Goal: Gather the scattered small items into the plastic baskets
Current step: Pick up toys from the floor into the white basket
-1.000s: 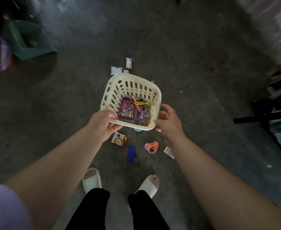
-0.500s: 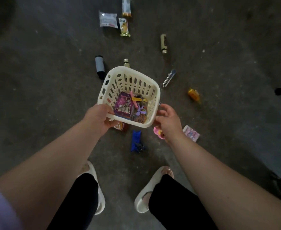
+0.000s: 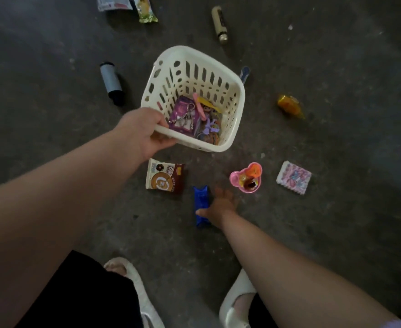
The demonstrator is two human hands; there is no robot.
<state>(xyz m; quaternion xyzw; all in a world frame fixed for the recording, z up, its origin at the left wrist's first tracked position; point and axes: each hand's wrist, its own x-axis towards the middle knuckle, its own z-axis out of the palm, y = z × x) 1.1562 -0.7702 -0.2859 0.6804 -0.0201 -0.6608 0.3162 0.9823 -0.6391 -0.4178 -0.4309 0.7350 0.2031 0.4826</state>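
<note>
My left hand [image 3: 145,131] grips the near-left rim of a cream plastic basket [image 3: 230,84] held above the floor; a purple packet, a bead chain and several small colourful bits lie inside. My right hand [image 3: 219,205] is down at the floor with fingers spread, its thumb touching a blue wrapped item [image 3: 201,202]. A brown-and-cream snack packet [image 3: 164,178] lies to the left of that. A pink heart-shaped toy [image 3: 248,177] and a pink patterned packet [image 3: 293,177] lie to the right.
Scattered on the dark concrete floor: a grey-black cylinder [image 3: 112,82], a beige tube [image 3: 220,23], a yellow-orange item [image 3: 289,106], wrapped snacks [image 3: 145,8] at the top edge, a bluish item [image 3: 244,73] behind the basket. My feet in white slippers [image 3: 236,301] are below.
My right hand let go of the basket rim and dropped to the floor beside the blue item. The left hand alone holds the basket now. The view tilted downward and closer to the floor.
</note>
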